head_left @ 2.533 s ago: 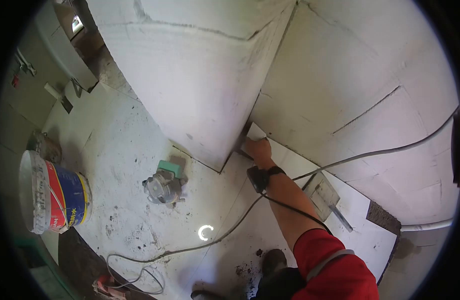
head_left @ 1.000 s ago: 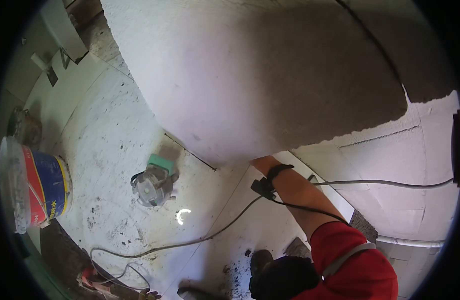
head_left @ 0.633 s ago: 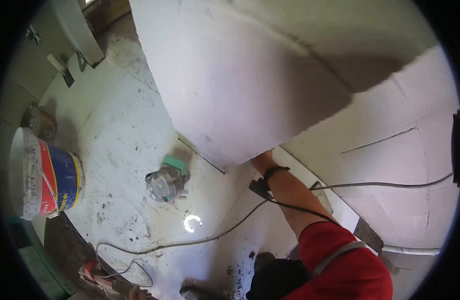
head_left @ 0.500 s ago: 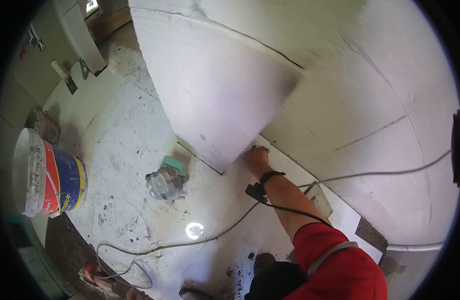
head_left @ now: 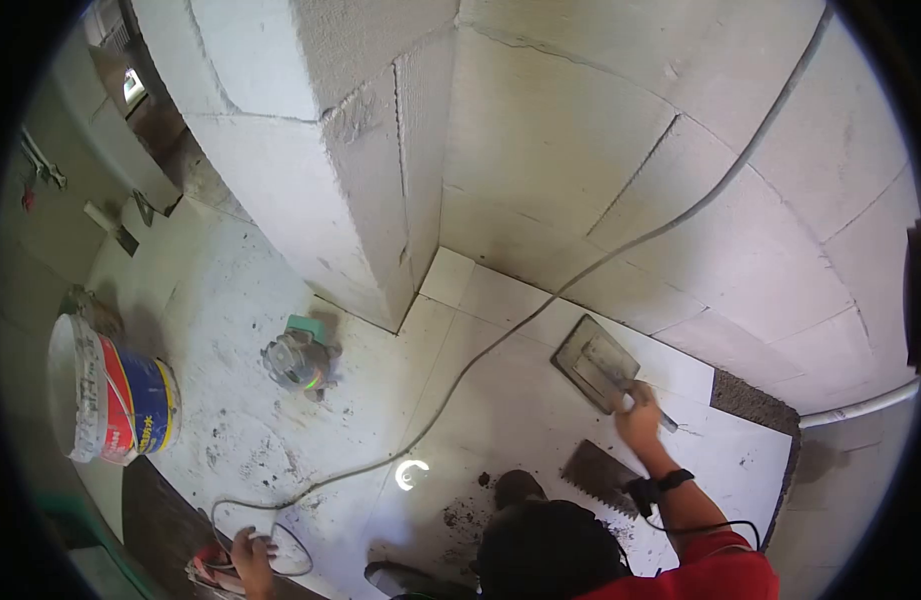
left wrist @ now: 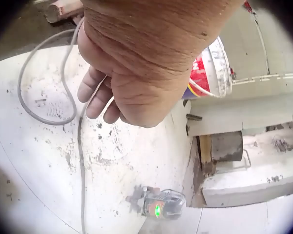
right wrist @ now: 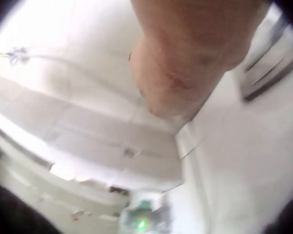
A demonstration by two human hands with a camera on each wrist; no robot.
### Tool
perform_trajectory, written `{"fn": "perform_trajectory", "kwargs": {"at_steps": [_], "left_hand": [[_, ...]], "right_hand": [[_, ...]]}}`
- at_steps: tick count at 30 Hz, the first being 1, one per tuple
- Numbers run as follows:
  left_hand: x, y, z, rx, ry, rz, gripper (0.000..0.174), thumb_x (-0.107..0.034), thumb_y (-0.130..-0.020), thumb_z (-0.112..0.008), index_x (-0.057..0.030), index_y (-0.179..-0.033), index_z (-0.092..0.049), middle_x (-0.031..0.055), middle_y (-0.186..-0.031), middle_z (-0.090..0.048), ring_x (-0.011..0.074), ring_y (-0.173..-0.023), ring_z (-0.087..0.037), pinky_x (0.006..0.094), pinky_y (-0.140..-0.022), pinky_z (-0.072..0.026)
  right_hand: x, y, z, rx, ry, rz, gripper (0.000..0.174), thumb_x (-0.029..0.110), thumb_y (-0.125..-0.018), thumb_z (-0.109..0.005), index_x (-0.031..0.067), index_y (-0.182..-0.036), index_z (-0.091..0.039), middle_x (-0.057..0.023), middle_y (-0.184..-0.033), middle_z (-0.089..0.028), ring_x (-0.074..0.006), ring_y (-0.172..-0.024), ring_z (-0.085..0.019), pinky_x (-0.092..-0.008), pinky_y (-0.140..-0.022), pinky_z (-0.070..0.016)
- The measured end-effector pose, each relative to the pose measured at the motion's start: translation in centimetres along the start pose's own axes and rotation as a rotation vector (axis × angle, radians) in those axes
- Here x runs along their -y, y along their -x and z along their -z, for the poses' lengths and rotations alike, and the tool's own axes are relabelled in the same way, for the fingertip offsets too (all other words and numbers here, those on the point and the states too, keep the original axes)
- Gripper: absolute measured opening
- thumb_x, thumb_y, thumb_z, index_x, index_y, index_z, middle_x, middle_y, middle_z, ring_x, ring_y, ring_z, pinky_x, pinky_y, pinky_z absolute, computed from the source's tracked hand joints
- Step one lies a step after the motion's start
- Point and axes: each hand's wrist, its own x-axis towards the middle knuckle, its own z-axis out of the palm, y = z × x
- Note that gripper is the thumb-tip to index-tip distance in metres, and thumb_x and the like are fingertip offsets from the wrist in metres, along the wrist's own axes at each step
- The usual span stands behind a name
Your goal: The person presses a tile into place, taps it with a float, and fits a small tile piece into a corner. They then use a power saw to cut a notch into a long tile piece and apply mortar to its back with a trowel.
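My right hand point(head_left: 638, 418) is over the handle end of a float point(head_left: 595, 362) lying on the pale tiles point(head_left: 501, 395). Its fingers overlap the handle in the head view; whether they grip it I cannot tell. In the blurred right wrist view the fingers are hidden behind the hand. Just below lies a notched trowel point(head_left: 603, 478). My left hand point(head_left: 253, 562) hangs low at the left, fingers loosely bent, over a loop of grey cable point(left wrist: 24, 92). Beside it is a red tool point(head_left: 207, 568), partly hidden. A small tile piece point(head_left: 449, 275) lies in the wall corner.
A white wall column point(head_left: 281, 190) juts into the room. Left of it stands a grey device with a green base point(head_left: 299, 360), and farther left a paint bucket point(head_left: 111, 390). The cable runs across the tiles and up in front of the right wall point(head_left: 591, 150).
My right hand has left the corner beside the column and come back right, to the float. My left hand has come further into view at the bottom left. The view has shifted off the column.
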Motion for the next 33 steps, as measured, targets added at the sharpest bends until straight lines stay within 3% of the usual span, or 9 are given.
{"fn": "perform_trajectory", "kwargs": {"at_steps": [3, 7, 9, 15, 17, 19, 21, 26, 33], "left_hand": [[-0.8, -1.8, -1.7, 0.021, -0.047, -0.039, 0.034, -0.007, -0.088, -0.047, 0.0057, -0.12, -0.051, 0.0142, -0.086, -0.066, 0.0181, -0.067, -0.066, 0.0266, -0.054, -0.051], [-2.2, -1.3, -2.7, 0.022, -0.086, -0.017, 0.033, -0.006, -0.088, -0.048, 0.0044, -0.119, -0.053, 0.0133, -0.086, -0.067, 0.0166, -0.067, -0.066, 0.0264, -0.055, -0.0508], [-2.5, -0.7, -2.5, 0.036, -0.108, 0.001, 0.033, -0.005, -0.087, -0.048, 0.0039, -0.119, -0.053, 0.0131, -0.086, -0.067, 0.0166, -0.068, -0.066, 0.0269, -0.055, -0.0504], [2.9, 1.9, 0.6, -0.115, 0.056, 0.092, 0.033, -0.01, -0.088, -0.048, 0.0019, -0.119, -0.051, 0.0137, -0.088, -0.065, 0.0182, -0.064, -0.065, 0.0281, -0.052, -0.0495], [4.5, 2.3, 0.4, -0.225, 0.224, 0.287, 0.032, -0.009, -0.088, -0.048, -0.0001, -0.118, -0.051, 0.0126, -0.087, -0.064, 0.0189, -0.062, -0.065, 0.0291, -0.048, -0.0497], [4.7, 2.7, -0.6, -0.243, 0.243, 0.325, 0.03, -0.009, -0.087, -0.048, -0.0014, -0.116, -0.052, 0.012, -0.086, -0.063, 0.0193, -0.061, -0.064, 0.0295, -0.046, -0.05], [3.2, 2.5, -1.9, -0.209, 0.339, 0.334, 0.032, -0.008, -0.087, -0.049, -0.0018, -0.118, -0.052, 0.0119, -0.087, -0.064, 0.0195, -0.061, -0.065, 0.0291, -0.047, -0.0509], [0.2, 2.4, -2.6, -0.161, 0.232, 0.148, 0.029, -0.004, -0.088, -0.047, 0.0033, -0.115, -0.054, 0.0119, -0.084, -0.065, 0.0189, -0.062, -0.065, 0.0274, -0.052, -0.0494], [1.1, 3.4, -3.3, -0.194, 0.33, 0.316, 0.033, -0.006, -0.086, -0.049, 0.0023, -0.118, -0.051, 0.0135, -0.088, -0.064, 0.0207, -0.064, -0.065, 0.0299, -0.055, -0.0514]], "right_hand": [[-12.3, 2.8, 0.7, 0.245, 0.576, -0.104, 0.07, 0.041, -0.076, -0.071, -0.0054, -0.125, -0.05, -0.0219, -0.117, -0.058, -0.0376, -0.112, -0.053, -0.0439, -0.097, -0.0433], [-15.3, 1.8, -0.5, 0.754, 0.509, -0.469, 0.074, 0.054, -0.082, -0.062, 0.0002, -0.131, -0.048, -0.0222, -0.125, -0.058, -0.0369, -0.116, -0.056, -0.0448, -0.097, -0.0451], [-14.8, 0.6, -1.6, 0.747, 0.499, -0.441, 0.056, 0.051, -0.087, -0.057, 0.0021, -0.115, -0.054, -0.021, -0.102, -0.067, -0.0379, -0.097, -0.065, -0.0458, -0.084, -0.051], [-10.2, 2.7, -0.9, 0.523, 0.288, -0.2, 0.041, 0.04, -0.09, -0.056, 0.0003, -0.096, -0.057, -0.0287, -0.08, -0.064, -0.0471, -0.077, -0.063, -0.0532, -0.069, -0.0507], [-9.1, 2.7, -2.8, 0.488, -0.066, -0.076, 0.033, 0.035, -0.091, -0.058, 0.0027, -0.091, -0.058, -0.0211, -0.073, -0.064, -0.0382, -0.064, -0.063, -0.0459, -0.059, -0.0498], [-2.3, 0.3, -2.6, 0.741, -0.463, -0.614, 0.029, 0.033, -0.093, -0.058, 0.0041, -0.085, -0.057, -0.0083, -0.065, -0.058, -0.0208, -0.054, -0.056, -0.0357, -0.049, -0.0438], [1.8, -1.5, -3.7, 0.81, -0.639, -0.647, 0.032, 0.035, -0.095, -0.057, 0.0055, -0.084, -0.056, -0.0003, -0.063, -0.049, -0.0096, -0.05, -0.045, -0.0286, -0.043, -0.0371], [5.8, -4.2, -10.0, 0.864, -0.723, -0.621, 0.035, 0.037, -0.097, -0.052, 0.0049, -0.084, -0.055, -0.001, -0.062, -0.049, -0.011, -0.047, -0.045, -0.0291, -0.042, -0.0374], [10.8, -9.2, -14.0, 0.772, -0.721, -0.412, 0.043, 0.042, -0.1, -0.041, 0.0036, -0.087, -0.054, -0.0069, -0.06, -0.052, -0.0199, -0.047, -0.052, -0.0354, -0.043, -0.0424]]}}
